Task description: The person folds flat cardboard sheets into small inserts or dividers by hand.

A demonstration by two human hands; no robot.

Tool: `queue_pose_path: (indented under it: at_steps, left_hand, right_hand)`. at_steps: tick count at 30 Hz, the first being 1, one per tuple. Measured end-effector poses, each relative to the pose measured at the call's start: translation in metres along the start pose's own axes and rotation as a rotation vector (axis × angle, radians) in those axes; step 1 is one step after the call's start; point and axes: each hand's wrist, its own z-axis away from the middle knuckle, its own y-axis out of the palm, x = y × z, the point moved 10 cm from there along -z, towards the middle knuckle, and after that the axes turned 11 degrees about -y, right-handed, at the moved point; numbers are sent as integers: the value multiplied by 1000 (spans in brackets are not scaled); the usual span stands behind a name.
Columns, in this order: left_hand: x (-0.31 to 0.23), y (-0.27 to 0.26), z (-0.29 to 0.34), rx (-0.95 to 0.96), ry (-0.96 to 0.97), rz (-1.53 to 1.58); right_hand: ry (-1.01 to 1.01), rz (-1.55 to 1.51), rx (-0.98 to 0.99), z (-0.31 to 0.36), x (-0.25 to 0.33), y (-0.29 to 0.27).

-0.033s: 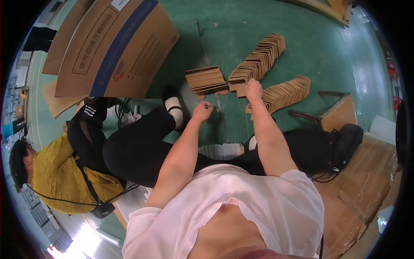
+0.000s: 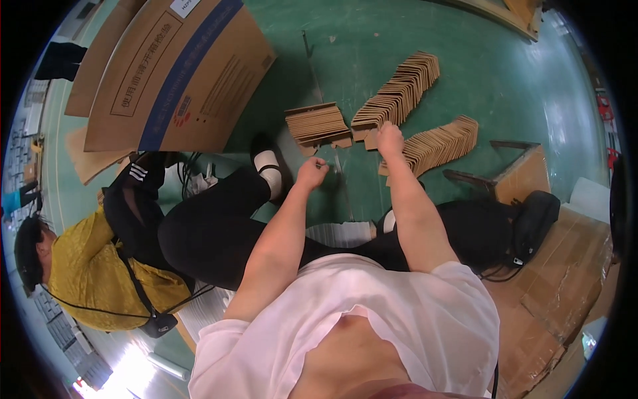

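Note:
Two long rows of folded brown cardboard pieces stand on edge on the green floor, a far row (image 2: 402, 86) and a nearer row (image 2: 442, 146). My right hand (image 2: 391, 141) is closed at the near end of the far row, gripping a folded cardboard piece (image 2: 372, 140) there. To the left sits a shorter stack of cardboard pieces (image 2: 318, 124). Just below that stack, my left hand (image 2: 312, 172) is held with curled fingers pinched together. Whatever is between them, if anything, is too small to make out.
A big cardboard box (image 2: 193, 80) stands at the far left. Close on my left sits a person in a yellow top (image 2: 100, 266). White sheets (image 2: 342, 233) lie between my legs. A box-like piece with dark legs (image 2: 518, 174) and flattened cardboard (image 2: 551, 279) are at right.

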Motion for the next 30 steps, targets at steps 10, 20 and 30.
queue_pose_path:
  at_steps: [10, 20, 30]
  left_hand:
    - [5, 8, -5, 29, -45, 28]
    - [14, -7, -6, -1, -198, 49]
    - [13, -48, -5, -390, -179, 174]
  right_hand:
    - [3, 22, -13, -13, 6, -3]
    - [-70, -26, -69, -20, 15, 0]
    - [-152, -282, 146, 26, 62, 52]
